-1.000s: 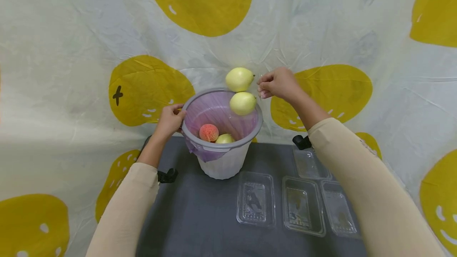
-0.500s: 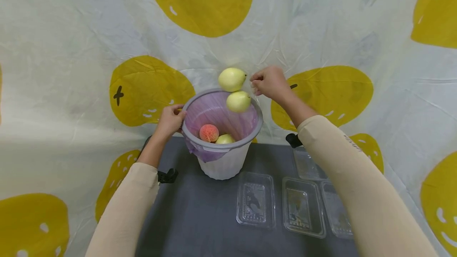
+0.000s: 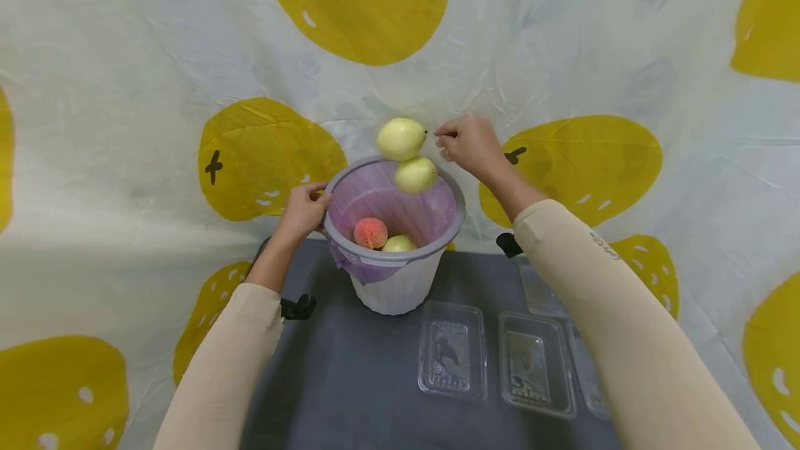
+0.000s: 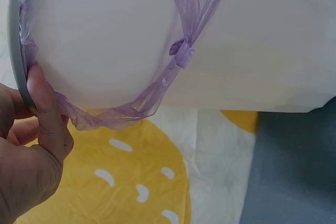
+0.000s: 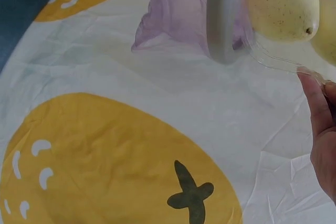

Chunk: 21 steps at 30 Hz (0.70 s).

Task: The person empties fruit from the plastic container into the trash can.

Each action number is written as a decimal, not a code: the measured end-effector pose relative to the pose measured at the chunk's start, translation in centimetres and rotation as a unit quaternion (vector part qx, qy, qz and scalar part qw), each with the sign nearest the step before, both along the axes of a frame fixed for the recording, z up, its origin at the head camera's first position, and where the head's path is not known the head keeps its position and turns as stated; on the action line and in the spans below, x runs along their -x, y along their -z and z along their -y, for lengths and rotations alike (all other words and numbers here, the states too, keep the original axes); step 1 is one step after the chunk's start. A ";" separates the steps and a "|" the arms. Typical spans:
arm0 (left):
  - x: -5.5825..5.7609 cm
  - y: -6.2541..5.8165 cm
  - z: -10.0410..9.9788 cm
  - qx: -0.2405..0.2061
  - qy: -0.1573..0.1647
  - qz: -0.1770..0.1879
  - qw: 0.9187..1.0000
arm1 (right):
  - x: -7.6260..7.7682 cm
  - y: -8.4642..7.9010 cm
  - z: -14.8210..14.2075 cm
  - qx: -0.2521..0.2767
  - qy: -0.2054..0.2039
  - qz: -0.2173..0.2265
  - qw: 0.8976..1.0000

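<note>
My left hand [image 3: 304,208] grips the grey rim of a white trash bin [image 3: 395,290] lined with a purple plastic bag [image 4: 181,56]. Inside the bin lie a reddish peach [image 3: 371,233] and a pale yellow pear [image 3: 398,244]. Over the bin's far right side, my right hand [image 3: 470,148] pinches the edge of a clear plastic container [image 5: 278,64], barely visible in the head view. Two pale yellow pears sit in this container, one pear [image 3: 401,139] above the other pear [image 3: 416,175]. In the right wrist view, the nearer pear [image 5: 283,6] shows small dark specks.
On the dark grey table [image 3: 337,380], right of the bin, stand several clear plastic containers, among them a left container [image 3: 453,351] and a middle container [image 3: 536,365]. My right sleeve partly covers others. A lemon-print cloth [image 3: 156,158] hangs behind the table.
My right hand has moved left with the container and the two pears, bringing them further over the bin. My left hand keeps its grip on the rim.
</note>
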<state>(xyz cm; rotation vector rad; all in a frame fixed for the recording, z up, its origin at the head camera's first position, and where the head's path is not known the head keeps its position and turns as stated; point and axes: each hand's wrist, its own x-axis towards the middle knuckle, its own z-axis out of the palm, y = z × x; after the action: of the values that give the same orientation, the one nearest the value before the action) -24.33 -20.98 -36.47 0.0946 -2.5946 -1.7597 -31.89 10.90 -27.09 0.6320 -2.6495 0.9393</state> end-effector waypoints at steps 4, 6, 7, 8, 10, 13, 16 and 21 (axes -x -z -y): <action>0.0 -0.2 -0.1 0.005 -0.004 -0.001 1.000 | 0.0 -0.2 0.2 0.023 -0.001 0.021 1.000; 0.1 -0.3 -0.2 0.007 -0.004 -0.004 1.000 | -0.1 -0.5 0.2 0.024 0.004 0.031 0.999; 0.1 -0.4 -0.3 0.007 -0.004 -0.006 1.000 | 0.0 -0.7 0.2 0.023 0.005 0.035 0.999; 0.1 -0.4 -0.3 0.006 -0.005 -0.007 1.000 | 0.0 -0.8 0.2 0.024 0.006 0.038 0.999; 0.1 -0.4 -0.4 0.003 -0.006 -0.010 1.000 | 0.2 -0.8 0.3 0.012 0.008 0.027 1.000; 0.1 -0.3 -0.7 0.001 0.000 -0.006 1.000 | 0.3 -0.5 0.4 0.006 0.014 0.014 1.000; 0.1 -0.2 -1.0 -0.003 0.005 0.000 1.000 | 0.4 -0.3 0.5 0.004 0.016 -0.006 1.000; -0.1 -0.2 -1.3 -0.015 0.002 0.000 1.000 | 0.2 -0.1 0.9 -0.007 -0.004 -0.073 0.997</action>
<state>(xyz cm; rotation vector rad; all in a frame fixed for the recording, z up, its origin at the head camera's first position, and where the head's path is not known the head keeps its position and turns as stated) -24.28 -19.69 -36.24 0.0889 -2.5699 -1.8004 -32.11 9.96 -27.04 0.6861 -2.5296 0.8436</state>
